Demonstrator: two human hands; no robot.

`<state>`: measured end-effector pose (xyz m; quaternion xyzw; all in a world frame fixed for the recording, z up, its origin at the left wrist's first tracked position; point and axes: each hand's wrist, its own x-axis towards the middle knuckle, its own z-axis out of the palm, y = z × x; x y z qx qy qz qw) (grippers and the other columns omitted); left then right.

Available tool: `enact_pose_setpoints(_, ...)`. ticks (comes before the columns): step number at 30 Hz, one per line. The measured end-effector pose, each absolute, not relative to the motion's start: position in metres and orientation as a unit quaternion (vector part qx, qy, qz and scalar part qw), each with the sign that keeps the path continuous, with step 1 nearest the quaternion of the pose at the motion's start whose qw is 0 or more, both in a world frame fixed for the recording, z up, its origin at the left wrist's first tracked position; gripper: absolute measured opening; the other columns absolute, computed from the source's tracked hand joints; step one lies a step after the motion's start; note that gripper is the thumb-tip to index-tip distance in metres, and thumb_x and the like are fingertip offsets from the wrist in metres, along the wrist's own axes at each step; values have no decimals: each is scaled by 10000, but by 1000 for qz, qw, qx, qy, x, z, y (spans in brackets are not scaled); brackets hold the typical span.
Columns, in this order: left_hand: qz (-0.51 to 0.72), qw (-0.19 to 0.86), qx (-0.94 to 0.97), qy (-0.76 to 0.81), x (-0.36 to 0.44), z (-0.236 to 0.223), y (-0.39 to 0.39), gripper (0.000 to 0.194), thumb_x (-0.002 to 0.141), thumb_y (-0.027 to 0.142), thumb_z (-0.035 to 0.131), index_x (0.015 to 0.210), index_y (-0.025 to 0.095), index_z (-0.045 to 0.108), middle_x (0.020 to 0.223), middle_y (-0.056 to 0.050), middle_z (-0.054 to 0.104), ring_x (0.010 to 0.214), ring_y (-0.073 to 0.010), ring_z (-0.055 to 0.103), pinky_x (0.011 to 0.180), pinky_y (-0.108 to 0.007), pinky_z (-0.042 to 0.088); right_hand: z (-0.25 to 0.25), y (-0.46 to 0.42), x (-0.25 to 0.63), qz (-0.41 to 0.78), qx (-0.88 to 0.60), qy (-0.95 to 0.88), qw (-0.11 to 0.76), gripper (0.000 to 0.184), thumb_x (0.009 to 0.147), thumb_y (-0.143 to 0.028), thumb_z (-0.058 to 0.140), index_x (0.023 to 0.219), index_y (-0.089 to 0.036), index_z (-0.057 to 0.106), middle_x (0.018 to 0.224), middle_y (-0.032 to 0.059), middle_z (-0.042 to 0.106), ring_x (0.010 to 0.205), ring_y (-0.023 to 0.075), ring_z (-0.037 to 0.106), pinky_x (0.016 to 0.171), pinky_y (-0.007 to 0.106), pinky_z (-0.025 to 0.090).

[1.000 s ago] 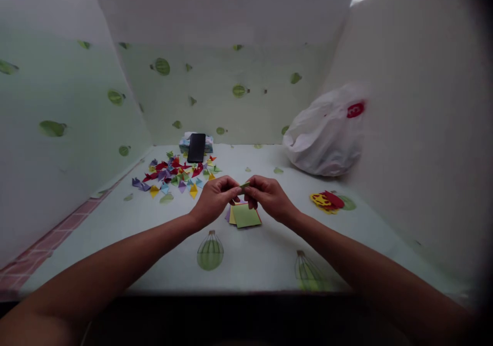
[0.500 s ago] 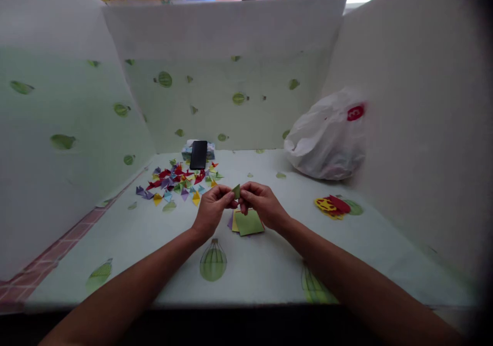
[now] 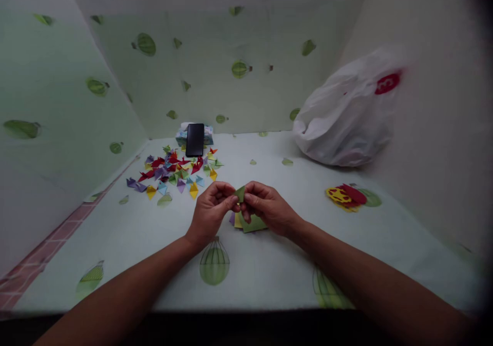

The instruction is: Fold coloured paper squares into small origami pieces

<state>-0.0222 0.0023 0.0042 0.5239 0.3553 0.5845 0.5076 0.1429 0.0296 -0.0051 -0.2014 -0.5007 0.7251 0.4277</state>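
Observation:
A small folded piece of green paper (image 3: 240, 194) is pinched between both hands above the table. My left hand (image 3: 213, 210) grips its left side with thumb and fingers. On the other side, my right hand (image 3: 269, 208) holds the right edge, fingers curled. Beneath the hands lies a stack of square paper sheets (image 3: 254, 224), green on top with yellow and purple edges showing; my right hand hides part of it. Several folded paper pieces (image 3: 181, 171) in red, purple, yellow, blue and green are spread at the left.
A black phone (image 3: 194, 139) leans on a tissue box (image 3: 208, 134) behind the folded pieces. At the right back sits a white plastic bag (image 3: 342, 115). Red and yellow paper cut-outs (image 3: 345, 197) lie at the right. Balloon-patterned walls enclose the table (image 3: 154, 243).
The view has tilted down and moved closer, so the wall's top edge is out of sight. Both hands still hold the green paper, which appears turned slightly.

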Motion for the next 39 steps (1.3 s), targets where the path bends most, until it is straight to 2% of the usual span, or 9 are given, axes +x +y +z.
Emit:
enact_pose_setpoints(4, 576, 475, 555, 367, -23, 4, -2, 130, 802, 169, 727, 824, 159, 599, 730, 30, 633, 641, -94, 646, 640, -219, 542, -4, 27, 144, 733, -203, -494, 422, 222, 840, -349, 734, 837, -164, 610, 713, -1, 689, 535, 93, 620, 522, 221, 502)
enact_pose_setpoints(12, 564, 374, 634, 373, -30, -2, -4, 54, 867, 139, 659, 874, 183, 628, 785, 8, 634, 695, -116, 638, 665, -252, 529, -5, 28, 147, 753, -172, -486, 410, 184, 884, -329, 698, 881, -153, 643, 781, 7, 686, 617, 103, 659, 588, 233, 530)
enact_pose_setpoints(19, 550, 308, 694, 349, -32, -2, 0, 129, 879, 67, 616, 872, 189, 658, 792, -10, 635, 727, -130, 622, 664, -269, 507, -10, 28, 146, 771, -182, -460, 402, 161, 891, -311, 695, 902, -160, 640, 733, -10, 679, 614, 101, 660, 614, 234, 526)
enact_pose_setpoints(29, 537, 290, 707, 357, -32, -2, 3, 133, 862, 54, 635, 899, 182, 637, 772, 2, 634, 704, -111, 635, 648, -242, 524, -17, 29, 148, 769, -192, -461, 398, 161, 928, -328, 645, 916, -169, 624, 727, -7, 680, 621, 109, 650, 636, 257, 517)
enact_pose_setpoints(35, 549, 243, 684, 414, -28, 1, -4, 182, 835, 67, 657, 906, 200, 555, 787, 26, 610, 677, -95, 638, 632, -212, 549, -10, 22, 146, 721, -236, -492, 427, 141, 943, -334, 616, 950, -197, 582, 754, -11, 653, 625, 115, 627, 652, 278, 506)
enact_pose_setpoints(39, 546, 183, 699, 424, -27, -2, -4, 242, 827, 57, 656, 969, 218, 544, 838, 22, 621, 731, -98, 648, 684, -207, 567, -4, 17, 144, 674, -283, -523, 439, 174, 875, -309, 697, 889, -204, 560, 705, -35, 613, 593, 110, 601, 619, 269, 496)
